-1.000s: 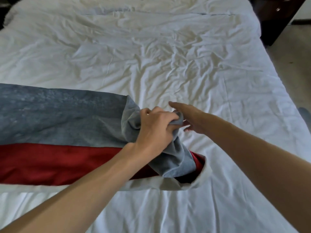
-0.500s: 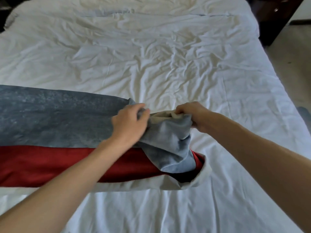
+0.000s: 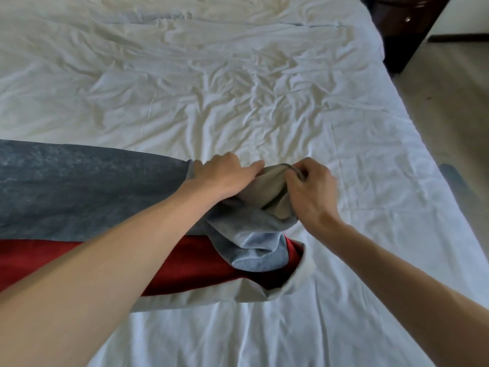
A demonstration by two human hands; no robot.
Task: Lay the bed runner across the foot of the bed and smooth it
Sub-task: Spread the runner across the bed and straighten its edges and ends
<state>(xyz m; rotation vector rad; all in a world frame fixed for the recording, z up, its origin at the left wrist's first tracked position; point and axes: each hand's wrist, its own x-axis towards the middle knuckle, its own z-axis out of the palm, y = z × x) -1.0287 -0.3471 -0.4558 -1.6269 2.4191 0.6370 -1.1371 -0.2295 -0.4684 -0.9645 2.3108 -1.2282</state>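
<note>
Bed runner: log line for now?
runner: right end bunched, not yet spread | left hand: flat on runner | right hand: pinching runner edge

One view only, worn on my head: it sits above the near edge of the bed (image 3: 264,102) and faces forward and steeply down, along the white sheet toward the far end. Close range, wide angle: my forearms enter from the near left and near right corners, with left hand (image 3: 225,176) and right hand (image 3: 312,192) about mid-frame. The left edge cuts off the bed runner (image 3: 79,186); floor (image 3: 436,107) and dark furniture (image 3: 402,25) fill the far right corner.
</note>
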